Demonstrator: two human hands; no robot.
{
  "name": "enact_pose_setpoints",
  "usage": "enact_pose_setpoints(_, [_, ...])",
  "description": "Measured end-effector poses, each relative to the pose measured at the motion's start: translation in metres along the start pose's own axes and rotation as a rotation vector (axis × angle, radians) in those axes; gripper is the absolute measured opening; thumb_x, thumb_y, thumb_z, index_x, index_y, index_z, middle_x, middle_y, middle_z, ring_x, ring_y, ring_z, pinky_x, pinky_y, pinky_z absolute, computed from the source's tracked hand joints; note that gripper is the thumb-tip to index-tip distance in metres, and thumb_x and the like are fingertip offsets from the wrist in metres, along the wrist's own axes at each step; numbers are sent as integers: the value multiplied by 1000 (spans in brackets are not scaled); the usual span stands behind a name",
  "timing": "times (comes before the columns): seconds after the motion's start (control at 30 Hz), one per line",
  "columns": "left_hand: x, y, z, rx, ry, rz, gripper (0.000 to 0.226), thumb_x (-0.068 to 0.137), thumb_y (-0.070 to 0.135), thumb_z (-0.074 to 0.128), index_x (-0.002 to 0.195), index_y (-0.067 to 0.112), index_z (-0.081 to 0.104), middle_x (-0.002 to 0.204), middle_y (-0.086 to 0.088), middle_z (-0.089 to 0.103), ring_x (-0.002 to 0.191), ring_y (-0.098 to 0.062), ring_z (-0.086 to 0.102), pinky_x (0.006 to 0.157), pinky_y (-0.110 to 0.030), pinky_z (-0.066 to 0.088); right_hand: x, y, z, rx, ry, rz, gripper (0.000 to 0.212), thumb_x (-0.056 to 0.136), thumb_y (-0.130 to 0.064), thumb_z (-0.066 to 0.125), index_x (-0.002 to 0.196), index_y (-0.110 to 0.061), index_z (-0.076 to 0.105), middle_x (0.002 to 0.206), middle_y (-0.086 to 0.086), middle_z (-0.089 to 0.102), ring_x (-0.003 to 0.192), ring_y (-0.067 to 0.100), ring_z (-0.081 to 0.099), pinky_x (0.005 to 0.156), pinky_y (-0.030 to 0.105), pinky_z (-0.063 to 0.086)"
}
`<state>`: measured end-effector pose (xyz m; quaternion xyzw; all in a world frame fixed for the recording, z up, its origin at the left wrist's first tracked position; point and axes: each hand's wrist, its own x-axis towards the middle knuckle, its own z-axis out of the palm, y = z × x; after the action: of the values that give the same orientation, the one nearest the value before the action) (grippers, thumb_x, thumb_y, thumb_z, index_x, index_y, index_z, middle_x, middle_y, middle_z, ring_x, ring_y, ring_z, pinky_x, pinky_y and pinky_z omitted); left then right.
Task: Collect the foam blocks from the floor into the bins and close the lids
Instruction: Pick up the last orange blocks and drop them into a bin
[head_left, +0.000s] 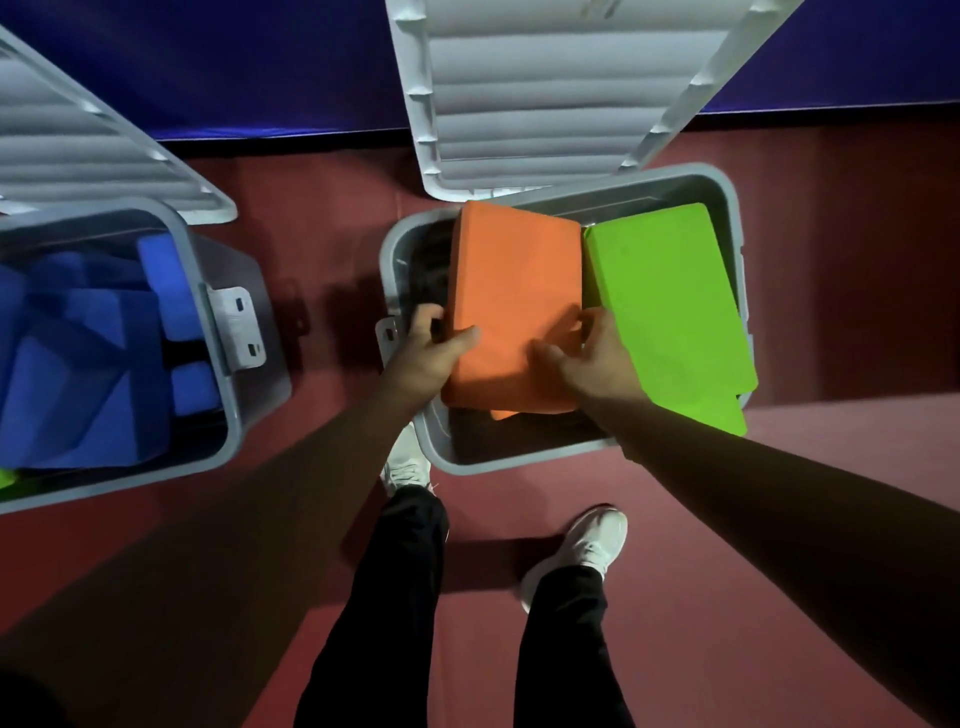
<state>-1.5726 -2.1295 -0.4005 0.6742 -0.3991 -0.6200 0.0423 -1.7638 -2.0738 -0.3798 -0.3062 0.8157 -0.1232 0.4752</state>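
Note:
An orange foam block (511, 291) lies tilted in the grey bin (519, 460) in front of me. My left hand (431, 348) grips its left edge, thumb on top. My right hand (592, 353) holds its right edge with curled fingers. Beside it in the same bin a green foam block (670, 306) leans against the right wall. That bin's lid (545, 88) stands open behind it. At the left, a second grey bin (228, 415) holds several blue foam blocks (88, 364), its lid (78, 140) open too.
The floor is dark red carpet (779, 519) with a blue wall (285, 62) behind the bins. My legs and white shoes (587, 545) stand just in front of the right bin. A green scrap (5, 475) shows at the left bin's near corner.

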Motion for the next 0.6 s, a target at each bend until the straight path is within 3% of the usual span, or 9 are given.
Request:
enact_pose_setpoints(0.13, [21, -19, 14, 95, 4, 2, 57, 75, 43, 69, 123, 18, 52, 109, -4, 66, 101, -21, 65, 89, -33, 53, 8, 26, 8, -153, -57, -51, 60, 83, -29, 73, 130, -11, 41, 123, 14, 57, 113, 30, 57, 90, 31, 44])
enact_pose_setpoints(0.33, [34, -29, 15, 333, 157, 123, 66, 76, 18, 71, 136, 16, 46, 132, -10, 52, 119, -25, 49, 91, -25, 40, 13, 39, 41, -216, -173, -95, 64, 84, -23, 67, 138, -14, 34, 124, 16, 55, 110, 31, 58, 80, 27, 39])
enact_pose_setpoints(0.43, [32, -14, -4, 399, 138, 105, 67, 77, 27, 71, 138, 15, 45, 132, -10, 55, 122, -28, 51, 101, -34, 43, 8, 22, 32, -282, -157, -121, 52, 89, -30, 64, 131, -7, 44, 125, 18, 54, 118, 32, 52, 90, 33, 39])
enact_pose_setpoints(0.6, [-11, 58, -60, 458, 197, 161, 47, 85, 36, 66, 124, 13, 53, 124, -8, 62, 113, -27, 59, 94, -35, 47, -25, -51, -32, -337, -96, -229, 59, 93, -34, 62, 138, -1, 45, 136, 20, 52, 130, 31, 46, 104, 31, 32])
